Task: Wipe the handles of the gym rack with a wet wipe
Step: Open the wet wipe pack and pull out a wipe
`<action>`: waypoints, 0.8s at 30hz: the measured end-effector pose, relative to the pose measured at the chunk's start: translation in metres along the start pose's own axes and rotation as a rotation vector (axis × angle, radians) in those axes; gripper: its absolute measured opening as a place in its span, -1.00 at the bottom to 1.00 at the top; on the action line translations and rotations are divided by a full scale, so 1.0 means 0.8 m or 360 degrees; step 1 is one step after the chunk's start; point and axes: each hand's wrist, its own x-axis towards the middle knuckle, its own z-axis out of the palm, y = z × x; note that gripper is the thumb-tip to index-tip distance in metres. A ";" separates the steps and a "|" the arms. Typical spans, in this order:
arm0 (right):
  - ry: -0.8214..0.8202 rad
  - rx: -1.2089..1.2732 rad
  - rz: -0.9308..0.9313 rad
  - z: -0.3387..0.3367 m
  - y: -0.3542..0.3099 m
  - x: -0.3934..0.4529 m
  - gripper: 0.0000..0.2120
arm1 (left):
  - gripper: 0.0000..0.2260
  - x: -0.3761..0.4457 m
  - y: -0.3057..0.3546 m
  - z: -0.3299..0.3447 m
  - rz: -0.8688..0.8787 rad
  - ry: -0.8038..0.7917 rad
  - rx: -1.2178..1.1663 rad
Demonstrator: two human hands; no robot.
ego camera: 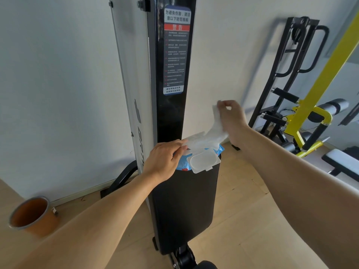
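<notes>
A wet wipe (215, 131) is pinched at its top edge between the curled fingers of the right hand (232, 118), raised above the blue wipe pack (183, 166). The pack, lid (204, 162) flipped open, is pressed down by the left hand (165, 162), fingers bent over its left end. The pack lies at the far end of a black bench pad (184, 210); the black rack handles (310, 53) are seen far right.

Wipe pack (183, 166) on bench pad (184, 210), upright column (171, 74) behind, bucket (33, 216) left, gym rack (291, 74) right
</notes>
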 end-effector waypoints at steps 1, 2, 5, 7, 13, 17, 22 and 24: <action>-0.0159 -0.0162 -0.0060 0.001 0.008 0.001 -0.75 | -0.59 0.000 -0.001 0.000 -0.0023 0.0000 0.0030; -0.0333 -0.0329 -0.0135 0.002 0.015 0.002 -0.68 | -0.57 0.000 -0.002 0.000 -0.0039 0.0000 0.0054; -0.0757 -0.0756 -0.0401 0.000 0.033 0.000 -0.55 | -0.50 0.000 -0.002 -0.001 -0.0037 0.0003 0.0101; -0.0982 -0.0991 -0.0562 -0.005 0.038 -0.002 -0.55 | -0.50 0.000 -0.002 -0.001 -0.0027 0.0010 0.0117; -0.1001 -0.1357 -0.0777 -0.009 0.043 0.008 -0.77 | -0.55 0.000 -0.004 0.001 -0.0045 0.0022 0.0125; -0.0848 -0.1080 -0.0767 -0.014 0.042 0.016 -0.85 | -0.59 0.000 -0.004 0.002 -0.0043 0.0019 0.0137; -0.0756 -0.0683 -0.0647 -0.015 0.046 0.022 -0.86 | -0.61 0.000 -0.003 0.001 -0.0015 0.0026 0.0080; -0.0784 -0.0535 -0.0479 -0.015 0.043 0.020 -0.82 | -0.57 0.000 -0.003 0.001 -0.0006 0.0036 0.0068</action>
